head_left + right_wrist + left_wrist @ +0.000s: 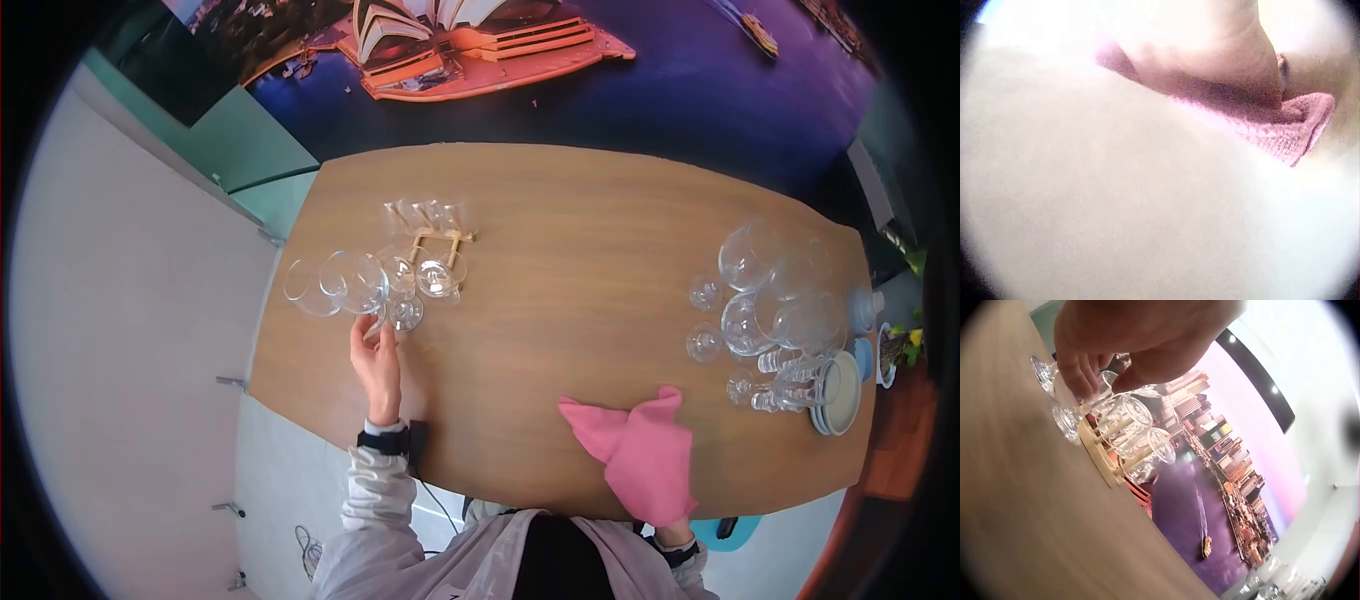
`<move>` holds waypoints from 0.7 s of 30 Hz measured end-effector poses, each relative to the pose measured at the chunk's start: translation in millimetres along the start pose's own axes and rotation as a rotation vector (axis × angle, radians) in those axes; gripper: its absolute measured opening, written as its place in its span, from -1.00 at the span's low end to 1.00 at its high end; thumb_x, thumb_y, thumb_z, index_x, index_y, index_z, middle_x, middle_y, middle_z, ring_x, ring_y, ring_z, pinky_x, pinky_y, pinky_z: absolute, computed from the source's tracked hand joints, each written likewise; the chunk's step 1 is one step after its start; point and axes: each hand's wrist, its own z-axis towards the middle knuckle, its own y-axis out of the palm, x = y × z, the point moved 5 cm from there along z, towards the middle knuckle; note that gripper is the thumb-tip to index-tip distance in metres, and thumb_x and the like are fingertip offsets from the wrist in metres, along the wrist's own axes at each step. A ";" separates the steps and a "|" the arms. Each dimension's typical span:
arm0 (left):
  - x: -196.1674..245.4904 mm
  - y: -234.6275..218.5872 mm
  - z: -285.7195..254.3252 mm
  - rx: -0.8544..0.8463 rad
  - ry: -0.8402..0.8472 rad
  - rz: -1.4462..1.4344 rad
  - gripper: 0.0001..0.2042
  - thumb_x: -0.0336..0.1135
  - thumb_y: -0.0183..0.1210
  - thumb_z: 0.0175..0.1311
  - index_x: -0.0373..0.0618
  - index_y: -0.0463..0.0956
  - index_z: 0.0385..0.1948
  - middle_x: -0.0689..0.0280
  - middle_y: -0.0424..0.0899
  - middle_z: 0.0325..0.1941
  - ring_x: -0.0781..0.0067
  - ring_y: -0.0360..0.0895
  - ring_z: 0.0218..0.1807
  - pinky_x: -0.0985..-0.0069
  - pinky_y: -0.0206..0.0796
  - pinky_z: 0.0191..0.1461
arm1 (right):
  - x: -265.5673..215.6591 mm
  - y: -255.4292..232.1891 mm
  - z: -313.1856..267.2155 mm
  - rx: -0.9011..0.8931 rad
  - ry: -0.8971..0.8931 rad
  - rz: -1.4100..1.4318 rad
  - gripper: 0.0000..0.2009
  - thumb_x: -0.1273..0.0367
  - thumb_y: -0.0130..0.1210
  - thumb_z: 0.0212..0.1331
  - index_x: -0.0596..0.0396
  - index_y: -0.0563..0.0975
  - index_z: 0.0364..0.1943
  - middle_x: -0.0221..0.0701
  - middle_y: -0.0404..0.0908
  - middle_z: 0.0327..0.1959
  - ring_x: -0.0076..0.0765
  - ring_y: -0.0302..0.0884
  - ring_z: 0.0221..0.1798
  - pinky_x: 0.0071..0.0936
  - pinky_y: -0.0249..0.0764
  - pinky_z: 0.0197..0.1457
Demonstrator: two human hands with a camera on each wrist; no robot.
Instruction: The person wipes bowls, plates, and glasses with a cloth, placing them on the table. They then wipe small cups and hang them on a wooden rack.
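My left hand (378, 365) reaches in at the near side of the stemmed glasses, thumb and fingers parted around the foot and stem area. In the left wrist view the fingertips (1084, 387) overlap the clear glass, close above a round glass foot (1067, 422). A wide-bowled wine glass (355, 282) stands just beyond the hand, with another glass (310, 288) at its left. A pink cloth (645, 455) drapes over my right hand (1210, 56), which holds it low at the table's near edge; its fingers are hidden.
A small wooden rack (440, 238) with small glasses (425, 215) stands behind the left glasses. Along the right side are large wine glasses (750, 258), several smaller glasses (785, 385) and stacked dishes (843, 395). The wooden table (560, 270) has a curved edge.
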 end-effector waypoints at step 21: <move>73.1 5.8 -88.0 -0.354 0.229 0.131 -0.83 -0.46 0.12 0.49 -0.38 0.57 -0.05 0.24 0.67 -0.16 0.52 0.57 -0.14 0.56 0.41 -0.07 | -39.1 58.2 16.0 0.406 -0.291 -0.654 -0.41 0.44 0.01 0.45 0.17 0.13 0.50 -0.32 0.44 0.27 -0.37 0.42 0.34 -0.34 0.31 0.43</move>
